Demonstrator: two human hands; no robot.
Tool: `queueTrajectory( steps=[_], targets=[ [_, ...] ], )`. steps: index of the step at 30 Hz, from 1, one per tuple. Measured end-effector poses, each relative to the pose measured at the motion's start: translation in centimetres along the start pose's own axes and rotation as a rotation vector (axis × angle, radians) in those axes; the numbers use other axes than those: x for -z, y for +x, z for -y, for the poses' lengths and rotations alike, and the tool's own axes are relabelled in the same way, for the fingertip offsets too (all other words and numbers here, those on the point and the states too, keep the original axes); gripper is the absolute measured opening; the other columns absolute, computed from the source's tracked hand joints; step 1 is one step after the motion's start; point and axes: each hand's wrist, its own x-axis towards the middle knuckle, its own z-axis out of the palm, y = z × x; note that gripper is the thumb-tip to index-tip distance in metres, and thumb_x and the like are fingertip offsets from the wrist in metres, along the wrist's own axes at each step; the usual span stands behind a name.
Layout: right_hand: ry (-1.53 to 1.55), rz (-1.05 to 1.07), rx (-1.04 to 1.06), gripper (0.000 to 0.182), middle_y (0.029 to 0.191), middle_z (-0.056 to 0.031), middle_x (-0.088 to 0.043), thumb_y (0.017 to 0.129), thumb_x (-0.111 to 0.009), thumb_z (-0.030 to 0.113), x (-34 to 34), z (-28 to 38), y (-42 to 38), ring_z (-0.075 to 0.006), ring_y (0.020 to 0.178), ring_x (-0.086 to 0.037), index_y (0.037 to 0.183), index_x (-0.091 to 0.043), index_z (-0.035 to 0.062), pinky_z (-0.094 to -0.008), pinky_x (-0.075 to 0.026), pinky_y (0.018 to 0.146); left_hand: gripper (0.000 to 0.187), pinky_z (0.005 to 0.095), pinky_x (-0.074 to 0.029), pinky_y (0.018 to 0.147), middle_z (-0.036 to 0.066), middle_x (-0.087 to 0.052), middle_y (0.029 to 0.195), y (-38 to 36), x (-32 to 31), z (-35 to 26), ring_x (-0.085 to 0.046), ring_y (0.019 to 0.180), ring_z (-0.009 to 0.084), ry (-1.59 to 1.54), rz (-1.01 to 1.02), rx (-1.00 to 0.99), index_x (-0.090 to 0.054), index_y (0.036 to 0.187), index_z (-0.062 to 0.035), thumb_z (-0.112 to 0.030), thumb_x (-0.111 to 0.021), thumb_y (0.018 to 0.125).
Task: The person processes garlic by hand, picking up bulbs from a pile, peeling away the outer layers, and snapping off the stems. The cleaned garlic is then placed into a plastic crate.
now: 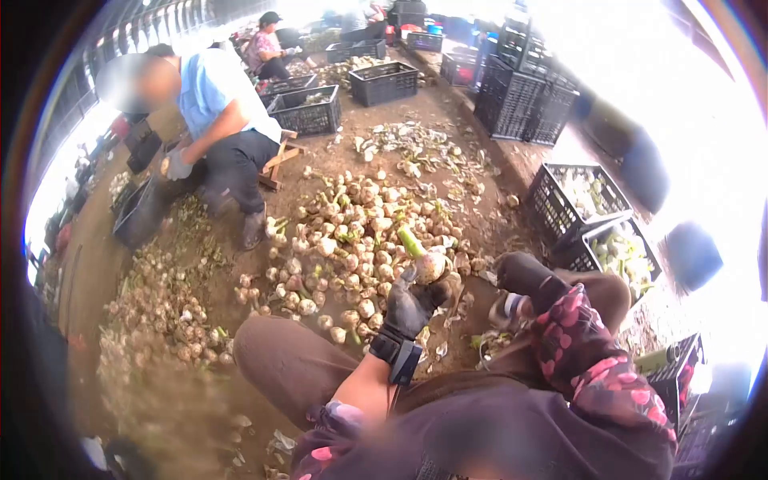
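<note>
My left hand (412, 308), in a dark glove with a black device strapped at the wrist, grips a large garlic bulb (430, 269). A thick green stalk (411, 242) rises from the bulb and leans to the upper left. To the right of it, my right hand (520, 274) is curled closed in a dark glove, apart from the bulb; whatever it may hold is hidden. Just beyond my hands a wide heap of pale garlic bulbs (360, 212) covers the dirt floor, some with short green stems.
Black crates of trimmings (622, 260) and pale pieces (582, 192) stand at my right. Stacked black crates (524, 100) rise farther back. A person in a light blue shirt (216, 92) sits at left beside more bulbs (172, 320). Another person (268, 48) sits farther off, near crates (384, 82).
</note>
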Motion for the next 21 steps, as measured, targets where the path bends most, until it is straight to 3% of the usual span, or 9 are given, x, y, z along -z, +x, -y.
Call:
queueTrajectory(
  steps=[2,4,6,8,10,13,14,18,21],
  targets=[
    [-0.230,0.071,-0.141,0.053,0.092,-0.0156,-0.068,0.070,-0.073,0.032,-0.5,0.6,1.0,-0.0360,0.087,-0.064,0.114,-0.060,0.0067,-0.0443,-0.050,0.075,0.044,0.0448,-0.054,0.078,0.018,-0.060,0.114,-0.1,1.1,0.2,-0.065,0.089,0.0290,-0.014,0.013,-0.056,-0.049,0.128,-0.0120,-0.034,-0.047,0.090],
    [0.020,-0.396,0.011,0.054,0.089,-0.0133,-0.068,0.077,-0.071,0.032,-0.3,3.1,1.1,-0.0287,0.084,-0.066,0.121,-0.054,0.0060,-0.0409,-0.051,0.074,0.047,0.0412,-0.053,0.080,0.017,-0.063,0.109,-0.5,0.7,0.4,-0.064,0.089,0.0262,-0.105,0.010,-0.093,-0.049,0.127,-0.0074,-0.038,-0.046,0.092],
    [1.006,-0.272,0.213,0.058,0.094,-0.0105,-0.066,0.085,-0.066,0.029,-4.3,2.9,3.5,-0.0191,0.084,-0.063,0.134,-0.042,0.0079,-0.0344,-0.050,0.075,0.047,0.0397,-0.052,0.081,0.015,-0.063,0.108,-0.5,1.9,0.6,-0.064,0.088,0.0251,-0.097,0.026,-0.060,-0.050,0.126,-0.0077,-0.039,-0.046,0.091],
    [1.377,-0.069,0.247,0.057,0.115,-0.0049,-0.055,0.089,-0.063,0.023,-6.5,5.8,3.5,-0.0132,0.101,-0.053,0.136,-0.036,0.0064,-0.0275,-0.044,0.087,0.046,0.0454,-0.052,0.078,0.014,-0.063,0.110,-0.1,2.1,1.5,-0.064,0.088,0.0295,-0.080,-0.141,-0.099,-0.048,0.128,-0.0094,-0.038,-0.043,0.091],
    [1.506,-0.112,0.357,0.065,0.114,-0.0065,-0.055,0.086,-0.066,0.017,-10.6,8.6,4.6,-0.0132,0.100,-0.053,0.138,-0.030,0.0031,-0.0274,-0.044,0.087,0.046,0.0360,-0.052,0.073,0.011,-0.064,0.105,-0.1,1.2,1.6,-0.064,0.083,0.0230,0.040,-0.177,-0.025,-0.052,0.123,-0.0065,-0.040,-0.043,0.092],
    [1.348,-0.221,0.213,0.064,0.116,-0.0061,-0.054,0.082,-0.071,0.012,-10.3,7.5,5.3,-0.0143,0.101,-0.053,0.134,-0.035,0.0028,-0.0291,-0.045,0.088,0.038,0.0191,-0.047,0.058,0.002,-0.063,0.088,0.2,2.2,-0.4,-0.059,0.070,0.0076,0.960,-0.401,-0.014,-0.058,0.110,-0.0069,-0.039,-0.048,0.093],
    [1.214,-0.283,0.214,0.065,0.117,-0.0077,-0.054,0.079,-0.073,0.012,-10.2,7.1,5.6,-0.0155,0.101,-0.054,0.133,-0.037,0.0025,-0.0297,-0.045,0.088,0.026,0.0214,-0.043,0.050,-0.001,-0.058,0.079,0.8,2.4,0.0,-0.052,0.059,0.0061,1.026,-0.493,-0.271,-0.058,0.106,-0.0059,-0.028,-0.052,0.093],
    [0.425,-0.599,0.574,0.077,0.119,-0.0213,-0.053,0.066,-0.081,0.020,-8.7,6.9,5.5,-0.0360,0.106,-0.055,0.128,-0.040,0.0014,-0.0394,-0.045,0.090,0.025,0.0231,-0.041,0.056,-0.002,-0.057,0.075,1.2,1.2,-0.6,-0.048,0.060,0.0064,0.942,-0.561,-0.307,-0.060,0.096,-0.0038,-0.028,-0.061,0.088],
    [0.486,-0.514,0.520,0.076,0.122,-0.0213,-0.051,0.065,-0.081,0.021,-9.0,6.8,4.8,-0.0377,0.113,-0.051,0.128,-0.042,0.0031,-0.0410,-0.042,0.095,0.023,0.0208,-0.038,0.050,-0.003,-0.056,0.070,1.5,1.9,-0.1,-0.047,0.055,0.0047,1.073,-0.564,-0.409,-0.062,0.088,-0.0066,-0.029,-0.063,0.087]
  ],
)
